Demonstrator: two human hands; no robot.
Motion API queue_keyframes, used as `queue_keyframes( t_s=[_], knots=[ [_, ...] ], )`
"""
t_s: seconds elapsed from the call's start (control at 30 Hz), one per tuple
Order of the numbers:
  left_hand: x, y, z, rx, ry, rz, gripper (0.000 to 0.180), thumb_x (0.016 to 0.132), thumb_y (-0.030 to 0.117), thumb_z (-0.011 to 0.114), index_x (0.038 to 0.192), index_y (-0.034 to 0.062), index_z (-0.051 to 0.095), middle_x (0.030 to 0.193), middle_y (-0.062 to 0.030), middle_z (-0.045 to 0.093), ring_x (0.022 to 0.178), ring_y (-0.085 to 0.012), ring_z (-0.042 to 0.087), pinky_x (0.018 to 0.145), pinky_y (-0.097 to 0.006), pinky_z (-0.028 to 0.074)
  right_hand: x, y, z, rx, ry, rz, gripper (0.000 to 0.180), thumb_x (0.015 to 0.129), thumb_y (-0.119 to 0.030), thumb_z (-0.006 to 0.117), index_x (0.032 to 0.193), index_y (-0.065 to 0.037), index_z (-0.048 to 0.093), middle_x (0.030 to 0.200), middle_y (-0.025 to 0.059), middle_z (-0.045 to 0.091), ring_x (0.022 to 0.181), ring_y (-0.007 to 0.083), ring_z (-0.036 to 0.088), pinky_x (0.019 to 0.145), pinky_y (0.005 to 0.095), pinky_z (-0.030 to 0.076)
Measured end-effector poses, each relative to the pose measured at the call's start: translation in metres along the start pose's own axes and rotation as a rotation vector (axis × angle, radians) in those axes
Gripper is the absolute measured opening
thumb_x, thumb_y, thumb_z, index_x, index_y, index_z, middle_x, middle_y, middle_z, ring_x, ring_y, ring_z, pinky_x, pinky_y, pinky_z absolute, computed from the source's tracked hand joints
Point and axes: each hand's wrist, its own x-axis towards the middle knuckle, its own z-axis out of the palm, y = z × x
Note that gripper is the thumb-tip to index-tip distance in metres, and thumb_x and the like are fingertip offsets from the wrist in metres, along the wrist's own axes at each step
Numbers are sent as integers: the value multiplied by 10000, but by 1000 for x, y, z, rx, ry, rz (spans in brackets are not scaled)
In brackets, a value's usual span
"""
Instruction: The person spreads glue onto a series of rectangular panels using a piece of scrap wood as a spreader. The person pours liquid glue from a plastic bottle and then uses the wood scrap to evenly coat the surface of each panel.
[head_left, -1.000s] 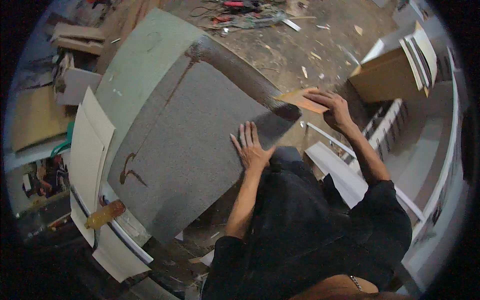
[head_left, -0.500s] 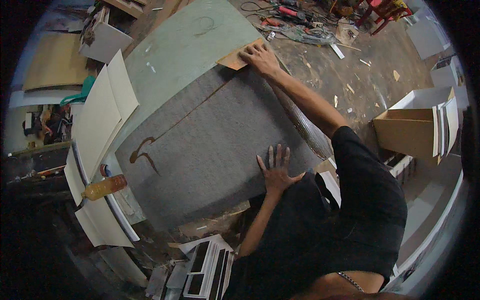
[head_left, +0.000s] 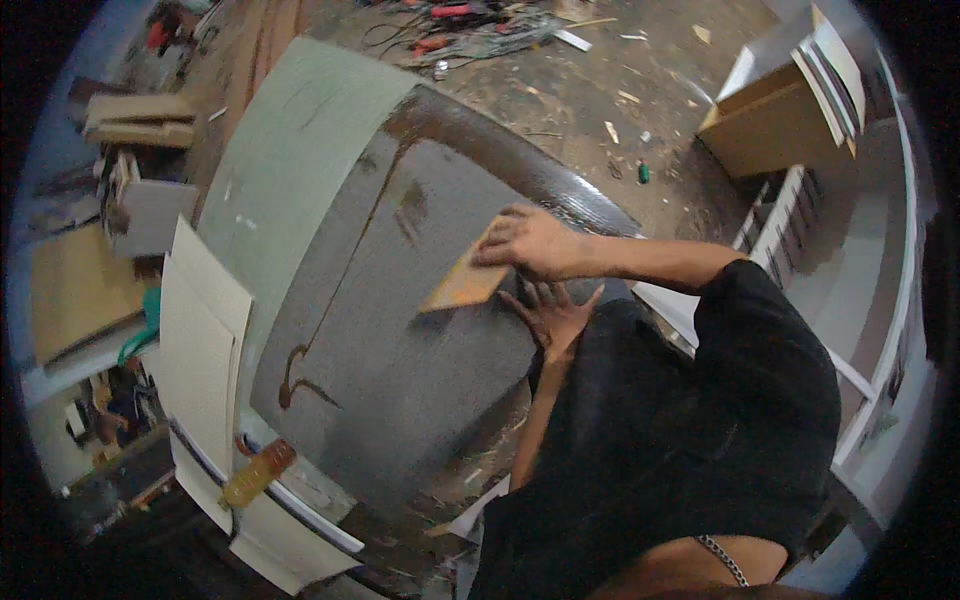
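Note:
A grey sheet [head_left: 400,340] lies over a pale green board [head_left: 285,150]. My right hand [head_left: 540,245] grips a thin, flat tan wooden piece [head_left: 465,280], tilted with its lower edge at the sheet. Close below it, my left hand [head_left: 557,318] rests on the sheet's near edge, fingers spread. A thin brown line of liquid [head_left: 350,255] runs across the sheet and ends in a hooked puddle [head_left: 290,385]. Along the far right edge lies a glossy dark brown band [head_left: 510,155]. Short brown smears mark the surface between line and hand.
A bottle of amber liquid [head_left: 258,475] lies at the left, by pale panels [head_left: 205,330]. Tools and cables [head_left: 460,40] clutter the floor at the top. An open wooden box [head_left: 765,120] stands at the right, with scraps [head_left: 612,132] scattered nearby.
My right hand has drawn the wooden piece from the sheet's far edge back toward my left hand. Brown smears and the glossy band now show there. The view has turned and shifted.

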Motion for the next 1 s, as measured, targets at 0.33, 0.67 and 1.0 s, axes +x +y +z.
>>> queue_keyframes(
  t_s=[0.33,0.67,1.0],
  knots=[
    [9,7,-8,75,-17,-16,1135,662,737,712,1509,92,318,1570,-198,271,1459,-386,236,1118,-721,57,-63,242,-61,877,387,614,313,853,-167,714,1112,3,664,916,22,696,859,112,632,765,314,508],
    [10,7,9,125,61,11,1126,632,765,710,1476,90,392,1541,-200,333,1435,-401,289,1119,-711,107,-40,293,-39,1166,197,824,306,829,-226,730,1052,-23,675,871,20,678,783,115,604,707,310,495],
    [15,10,9,153,29,-1,1111,675,835,597,1461,72,413,1536,-195,349,1428,-403,301,1130,-698,100,-31,304,-17,1151,-64,798,279,833,-200,728,1045,-32,660,809,-9,636,700,97,552,611,292,443]
  ],
)
